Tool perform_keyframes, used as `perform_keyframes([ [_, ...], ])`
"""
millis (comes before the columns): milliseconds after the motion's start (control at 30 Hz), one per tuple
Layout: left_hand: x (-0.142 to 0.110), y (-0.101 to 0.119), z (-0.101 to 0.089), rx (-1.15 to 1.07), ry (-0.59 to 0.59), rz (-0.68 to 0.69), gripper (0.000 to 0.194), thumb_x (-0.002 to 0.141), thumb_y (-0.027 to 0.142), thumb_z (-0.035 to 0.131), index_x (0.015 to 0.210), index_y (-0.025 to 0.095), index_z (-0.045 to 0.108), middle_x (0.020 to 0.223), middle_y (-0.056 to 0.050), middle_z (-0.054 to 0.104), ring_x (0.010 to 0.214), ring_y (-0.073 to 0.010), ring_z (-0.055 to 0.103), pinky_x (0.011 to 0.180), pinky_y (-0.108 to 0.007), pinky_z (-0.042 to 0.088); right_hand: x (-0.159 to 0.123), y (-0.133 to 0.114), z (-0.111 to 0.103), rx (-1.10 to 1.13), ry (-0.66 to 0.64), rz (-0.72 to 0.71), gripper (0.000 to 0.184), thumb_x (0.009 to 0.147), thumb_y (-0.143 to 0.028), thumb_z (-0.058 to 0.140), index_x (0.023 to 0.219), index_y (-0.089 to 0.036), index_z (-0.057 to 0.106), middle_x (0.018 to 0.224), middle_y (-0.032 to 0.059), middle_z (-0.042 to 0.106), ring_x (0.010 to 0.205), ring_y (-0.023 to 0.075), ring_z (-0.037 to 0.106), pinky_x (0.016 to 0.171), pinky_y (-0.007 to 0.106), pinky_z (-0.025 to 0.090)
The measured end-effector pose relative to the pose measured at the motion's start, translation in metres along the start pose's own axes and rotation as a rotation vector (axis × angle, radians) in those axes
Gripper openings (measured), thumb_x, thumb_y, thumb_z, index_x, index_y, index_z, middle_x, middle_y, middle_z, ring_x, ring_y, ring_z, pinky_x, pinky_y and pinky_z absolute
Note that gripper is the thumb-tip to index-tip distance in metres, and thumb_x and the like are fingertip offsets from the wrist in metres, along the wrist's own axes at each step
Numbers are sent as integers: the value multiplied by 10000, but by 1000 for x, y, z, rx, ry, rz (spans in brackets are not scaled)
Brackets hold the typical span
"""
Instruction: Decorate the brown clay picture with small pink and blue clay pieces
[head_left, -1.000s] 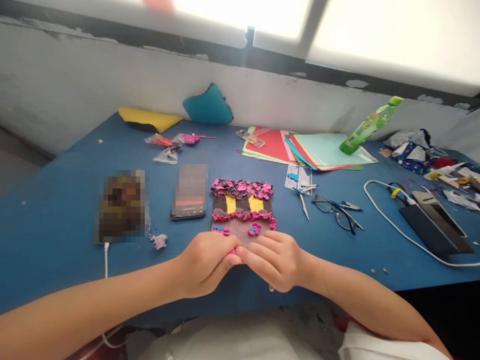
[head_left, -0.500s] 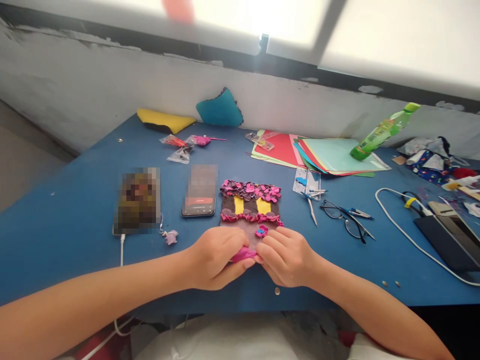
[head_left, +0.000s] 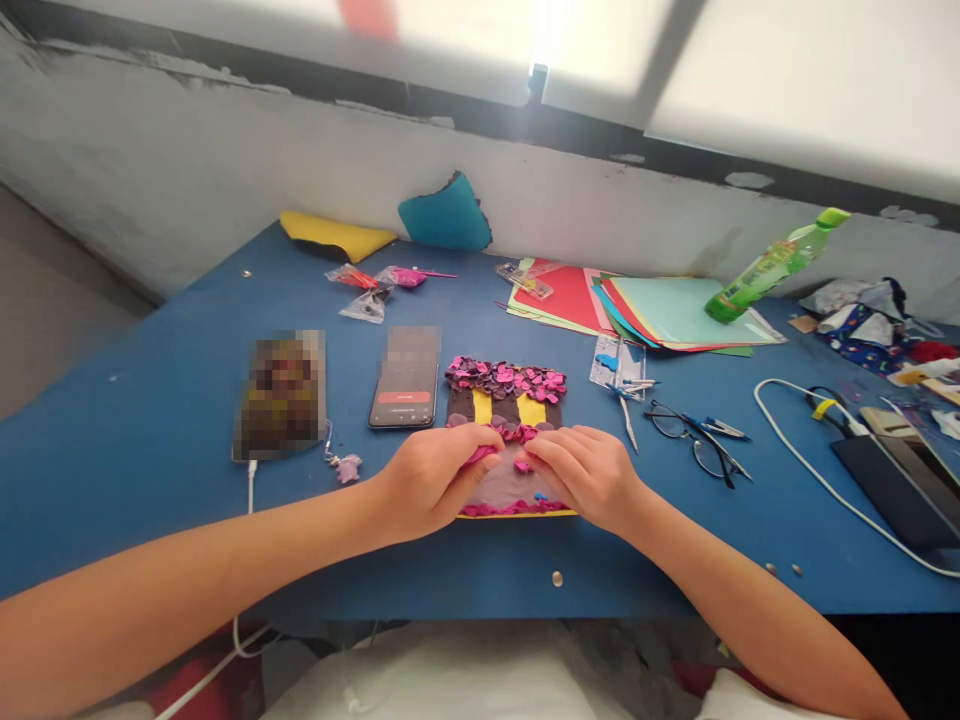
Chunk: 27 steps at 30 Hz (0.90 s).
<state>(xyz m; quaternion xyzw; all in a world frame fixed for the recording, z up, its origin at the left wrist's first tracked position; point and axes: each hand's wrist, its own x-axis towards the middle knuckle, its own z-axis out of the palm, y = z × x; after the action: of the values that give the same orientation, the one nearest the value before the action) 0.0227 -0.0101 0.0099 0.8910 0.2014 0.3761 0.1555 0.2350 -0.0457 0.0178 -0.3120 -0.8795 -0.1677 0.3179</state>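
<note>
Holding pink clay in curled left hand, over decorated panel on blue table. With right hand half-curled alongside, unclear whether gripping anything. Likely light, soft, easily dented; best pinched gently by edges.

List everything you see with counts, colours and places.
Decorated panel: 1, multicoloured, centre
Soft piece: 1, pink, over panel
Phone: 1, dark, beside panel
Blurred device: 1, colour unclear, left
Charm: 1, lilac, left
Sheets: 2, yellow, teal, by wall
Bags: several, clear, back left
Papers: several, multicoloured, back
Bottle: 1, green, on papers
Cases: 2, clear, near papers
Glasses: 1, dark, right
Compasses: 2, blue, near glasses
Slab: 1, dark, right
Cables: 2+, white, either side
Table: 1, blue, beneath
Discs: several, silvery, on table
Clutter: uncounted, mixed, right
Left hand: 1, bare, holding soft piece
Right hand: 1, bare, over panel
</note>
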Motion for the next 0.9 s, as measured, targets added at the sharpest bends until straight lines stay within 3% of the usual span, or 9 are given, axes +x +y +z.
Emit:
perform_keyframes([
  [100, 1, 0, 0, 65, 31, 52, 225, 987, 232, 334, 859, 168, 507, 653, -4, 615, 534, -107, 568, 530, -194, 444, 0, -1, -1, 6, -13, 30, 145, 933, -170, 520, 790, -146, 523, 650, 35, 662, 523, 98, 536, 520, 236, 372],
  [300, 0, -2, 2, 136, 11, 105, 352, 1003, 230, 248, 718, 189, 450, 527, 23, 485, 448, -114, 447, 469, -221, 365, -1, 4, -2, -26, -4, 26, 244, 968, -261, 470, 745, -168, 502, 554, -1, 602, 470, 96, 480, 495, 247, 346],
  [500, -1, -3, 2, 163, 22, 125, 385, 993, 197, 240, 657, 200, 428, 494, 27, 450, 427, -118, 400, 457, -244, 329, -3, 12, -3, -30, 27, 69, 89, 932, -103, 474, 969, -133, 549, 768, 57, 713, 627, 114, 628, 574, 222, 445],
  [633, 1, 0, -2, 68, -27, 77, 325, 962, 178, 264, 693, 195, 446, 526, 23, 468, 457, -116, 424, 482, -233, 353, -7, 22, -5, -87, 63, 112, 74, 932, -175, 512, 882, -169, 566, 686, 25, 688, 580, 110, 611, 563, 216, 434],
  [767, 2, 1, -3, 66, -64, 118, 309, 949, 239, 292, 701, 192, 471, 549, 10, 479, 474, -125, 423, 465, -238, 339, -14, 38, -1, -56, 68, 278, 314, 976, -285, 410, 716, -180, 552, 560, 21, 611, 507, 113, 557, 519, 231, 380],
  [900, 1, 0, 1, 116, -61, 162, 305, 937, 155, 298, 703, 183, 492, 588, -14, 521, 513, -135, 458, 490, -246, 372, -23, 57, 8, -19, 100, 449, 224, 954, -310, 451, 800, -185, 556, 655, 26, 648, 510, 110, 556, 500, 230, 376],
])
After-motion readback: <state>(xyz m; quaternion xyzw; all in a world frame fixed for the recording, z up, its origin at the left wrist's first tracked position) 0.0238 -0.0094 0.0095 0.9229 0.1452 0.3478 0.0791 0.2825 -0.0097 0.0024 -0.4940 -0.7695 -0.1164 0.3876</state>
